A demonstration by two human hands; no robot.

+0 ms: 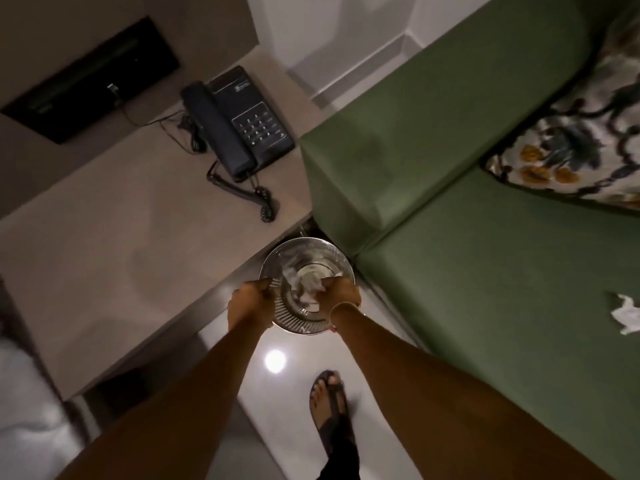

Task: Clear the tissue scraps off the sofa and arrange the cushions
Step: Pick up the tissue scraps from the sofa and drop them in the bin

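- Two bare hands are meeting at a round, ribbed metal bin (pixel 304 317) beside the green sofa (pixel 485 271).
- Left hand (pixel 251 299) is gripping its rim.
- Right hand (pixel 341 294) is clutching a crumpled white tissue scrap (pixel 313 284) over it.
- Another white tissue scrap (pixel 623 311) is lying on the seat, below a floral cushion (pixel 571 143).

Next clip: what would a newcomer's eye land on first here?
Both hands meet at the metal bin on the floor: the left hand grips its rim, the right hand drops tissue in. One tissue scrap lies on the green sofa, right, below a floral cushion.
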